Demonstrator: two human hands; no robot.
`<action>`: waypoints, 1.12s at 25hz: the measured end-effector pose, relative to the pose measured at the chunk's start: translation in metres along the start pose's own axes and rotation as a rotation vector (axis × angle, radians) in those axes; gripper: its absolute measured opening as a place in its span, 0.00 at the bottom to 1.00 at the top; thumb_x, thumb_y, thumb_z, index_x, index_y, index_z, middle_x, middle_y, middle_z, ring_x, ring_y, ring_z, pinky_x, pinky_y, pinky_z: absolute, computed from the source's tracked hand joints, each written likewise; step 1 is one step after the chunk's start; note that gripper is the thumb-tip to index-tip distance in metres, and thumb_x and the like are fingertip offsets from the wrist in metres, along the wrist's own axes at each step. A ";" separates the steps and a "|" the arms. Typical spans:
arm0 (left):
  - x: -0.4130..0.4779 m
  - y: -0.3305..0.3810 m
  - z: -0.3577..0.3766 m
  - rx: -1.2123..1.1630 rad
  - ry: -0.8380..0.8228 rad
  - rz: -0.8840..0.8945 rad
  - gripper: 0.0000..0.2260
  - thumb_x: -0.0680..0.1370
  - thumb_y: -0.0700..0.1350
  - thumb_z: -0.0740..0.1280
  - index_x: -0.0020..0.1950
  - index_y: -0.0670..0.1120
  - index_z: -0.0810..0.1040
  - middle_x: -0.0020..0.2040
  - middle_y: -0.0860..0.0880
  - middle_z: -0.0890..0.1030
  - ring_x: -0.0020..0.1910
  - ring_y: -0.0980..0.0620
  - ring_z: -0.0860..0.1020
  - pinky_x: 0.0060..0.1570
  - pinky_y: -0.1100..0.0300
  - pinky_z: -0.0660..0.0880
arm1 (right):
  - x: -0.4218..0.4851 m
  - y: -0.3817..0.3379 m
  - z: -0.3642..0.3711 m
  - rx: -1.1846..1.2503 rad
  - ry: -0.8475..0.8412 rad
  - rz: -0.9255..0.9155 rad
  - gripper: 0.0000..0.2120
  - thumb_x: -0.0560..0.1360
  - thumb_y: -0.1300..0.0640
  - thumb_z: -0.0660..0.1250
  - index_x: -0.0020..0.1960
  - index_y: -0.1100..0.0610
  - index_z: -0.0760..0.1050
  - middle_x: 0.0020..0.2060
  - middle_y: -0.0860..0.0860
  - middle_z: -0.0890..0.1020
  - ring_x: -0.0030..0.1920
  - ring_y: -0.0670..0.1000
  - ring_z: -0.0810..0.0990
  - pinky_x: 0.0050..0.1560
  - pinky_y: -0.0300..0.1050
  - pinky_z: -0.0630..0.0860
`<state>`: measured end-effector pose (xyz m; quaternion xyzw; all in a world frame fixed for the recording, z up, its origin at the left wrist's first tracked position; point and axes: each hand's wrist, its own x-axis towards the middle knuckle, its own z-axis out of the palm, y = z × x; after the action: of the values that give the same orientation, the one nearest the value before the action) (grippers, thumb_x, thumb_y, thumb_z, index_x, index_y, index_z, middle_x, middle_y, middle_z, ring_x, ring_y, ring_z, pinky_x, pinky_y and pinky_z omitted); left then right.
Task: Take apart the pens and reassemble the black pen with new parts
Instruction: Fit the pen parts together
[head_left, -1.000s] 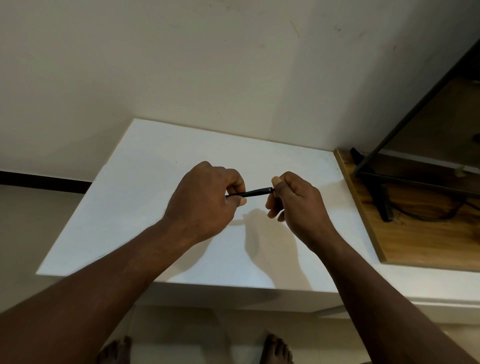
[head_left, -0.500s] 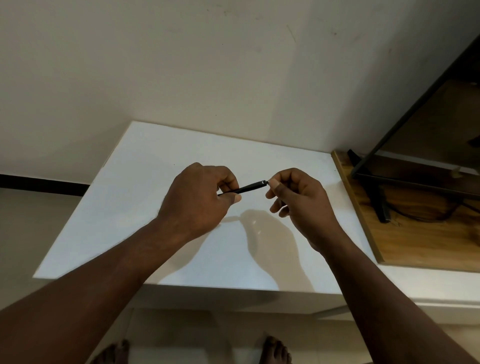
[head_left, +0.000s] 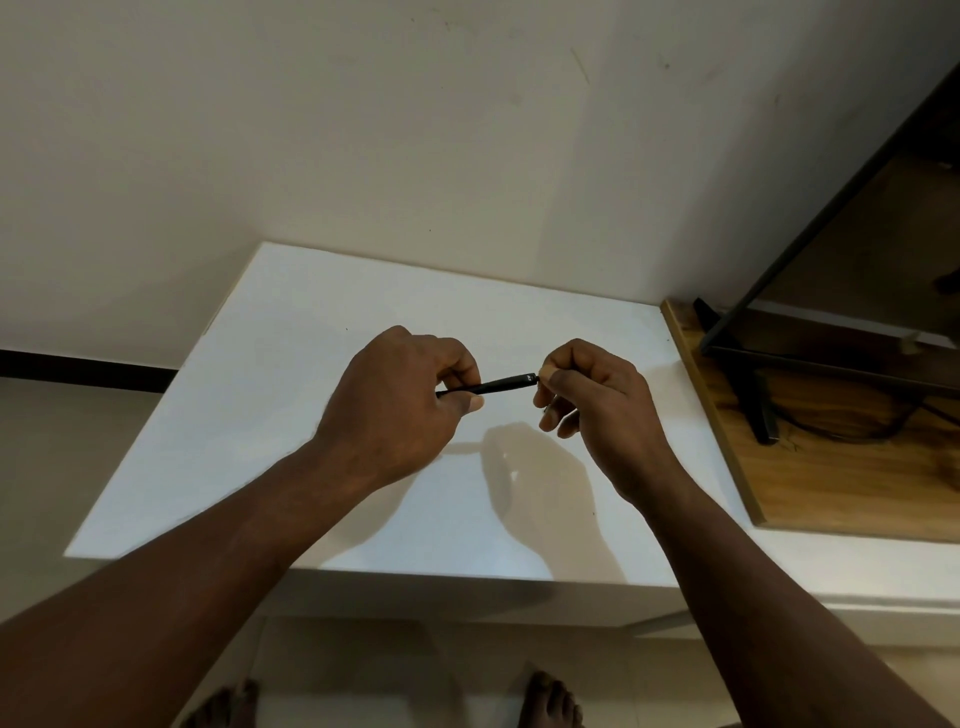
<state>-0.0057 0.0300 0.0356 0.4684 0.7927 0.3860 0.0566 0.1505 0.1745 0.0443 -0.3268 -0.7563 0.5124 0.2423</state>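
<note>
The left hand (head_left: 400, 400) has its fingers curled round the slim black pen (head_left: 493, 386), with the thumb pressed along the underside. It grips the end toward 9 o'clock, and that end is hidden inside the fist. The right hand (head_left: 602, 405) pinches the pen's other end, toward 3 o'clock, between the tips of thumb and forefinger; its other fingers curl loosely beneath. The pen spans the gap between the two hands, almost level, with its 3 o'clock end slightly higher.

It is held above the flat white tabletop (head_left: 291, 395), and the shadows of both hands fall on the tabletop at 6 o'clock from the pen. At 3 o'clock a brown wooden board (head_left: 841, 483) lies against the tabletop's edge. On it are the foot of a black metal stand (head_left: 759, 410) and a dark cable (head_left: 857, 434). A plain cream wall (head_left: 415, 130) rises at 12 o'clock. At 6 o'clock, below the table edge, two bare feet (head_left: 550, 699) stand on pale floor.
</note>
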 end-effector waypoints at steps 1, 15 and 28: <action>0.000 0.001 0.000 -0.001 0.004 0.006 0.03 0.74 0.50 0.76 0.44 0.56 0.84 0.40 0.58 0.82 0.47 0.53 0.77 0.44 0.55 0.74 | 0.000 0.000 0.000 0.003 -0.002 0.002 0.10 0.76 0.54 0.65 0.42 0.59 0.80 0.36 0.54 0.86 0.34 0.53 0.83 0.34 0.44 0.76; -0.002 0.002 0.003 0.008 0.009 0.039 0.03 0.74 0.51 0.76 0.44 0.55 0.83 0.39 0.58 0.81 0.45 0.54 0.75 0.42 0.55 0.74 | 0.001 0.000 0.002 0.052 -0.052 0.100 0.22 0.84 0.57 0.65 0.31 0.57 0.74 0.28 0.55 0.81 0.28 0.53 0.77 0.32 0.45 0.73; 0.002 -0.006 0.005 -0.150 -0.027 -0.123 0.03 0.74 0.52 0.77 0.43 0.55 0.85 0.37 0.60 0.84 0.41 0.62 0.80 0.39 0.63 0.75 | 0.009 0.011 -0.010 0.022 0.078 0.121 0.36 0.84 0.34 0.54 0.32 0.58 0.80 0.33 0.58 0.85 0.31 0.50 0.81 0.32 0.38 0.77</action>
<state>-0.0095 0.0327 0.0289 0.4185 0.7879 0.4339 0.1259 0.1543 0.1904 0.0382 -0.3890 -0.7194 0.5214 0.2436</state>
